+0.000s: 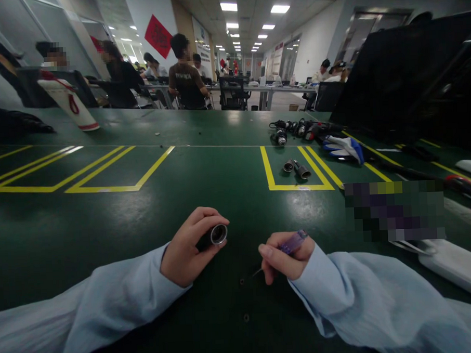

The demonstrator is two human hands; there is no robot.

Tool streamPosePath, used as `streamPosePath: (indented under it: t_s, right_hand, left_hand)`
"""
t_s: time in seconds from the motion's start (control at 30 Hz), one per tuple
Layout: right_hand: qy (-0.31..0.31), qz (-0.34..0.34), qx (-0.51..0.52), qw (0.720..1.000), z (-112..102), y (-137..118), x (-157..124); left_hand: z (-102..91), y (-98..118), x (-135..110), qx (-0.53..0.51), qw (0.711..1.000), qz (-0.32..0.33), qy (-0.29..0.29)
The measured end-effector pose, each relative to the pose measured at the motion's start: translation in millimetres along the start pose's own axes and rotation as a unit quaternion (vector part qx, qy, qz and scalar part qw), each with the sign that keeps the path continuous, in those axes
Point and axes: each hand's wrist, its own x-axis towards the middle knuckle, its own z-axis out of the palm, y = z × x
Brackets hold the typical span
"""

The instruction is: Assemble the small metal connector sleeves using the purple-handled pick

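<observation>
My left hand [189, 246] is closed around a hollow metal cylinder [219, 234], its round open end turned toward me. Between the fingers of my right hand [286, 255] is a small screwdriver [293, 242] with a see-through purple handle. Its thin shaft slants down and left, the tip close to a small dark ring-like part [242, 282] on the green table; whether they touch I cannot tell. A second small ring-like part [246, 317] lies nearer to me. Two metal fittings [302, 171] rest inside a yellow-taped box beyond my right hand.
Dark cylindrical devices with cables [281, 137] and a blue-white glove [341, 148] lie at the back right. A black screen [406, 80] stands behind them, with a white case [454, 266] at the right edge. A white cup-like container [70, 103] stands far left. People sit beyond the table.
</observation>
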Motion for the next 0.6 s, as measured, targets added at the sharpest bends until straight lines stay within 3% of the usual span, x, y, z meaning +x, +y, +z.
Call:
streamPosePath:
  t_s: [0.2,0.3,0.47,0.6]
  right_hand:
    - [0.009,0.017,0.001,1.000,-0.3,1.5,0.3]
    - [0.015,0.016,0.004,1.000,-1.0,0.7,0.4]
    - [0.015,0.009,0.014,1.000,-1.9,-1.0,0.2]
    - [0.008,-0.004,0.015,1.000,-0.9,-0.8,0.3]
  left_hand:
    - [-0.8,-1.5,-0.9,-0.002,0.999,0.028,-0.039]
    - [-0.8,3.9,-4.3,0.067,0.992,0.084,-0.062]
    - [0.1,24.9,-11.9,0.225,0.936,0.260,-0.081]
    - [0.3,34.9,-15.3,0.273,0.903,0.314,-0.103]
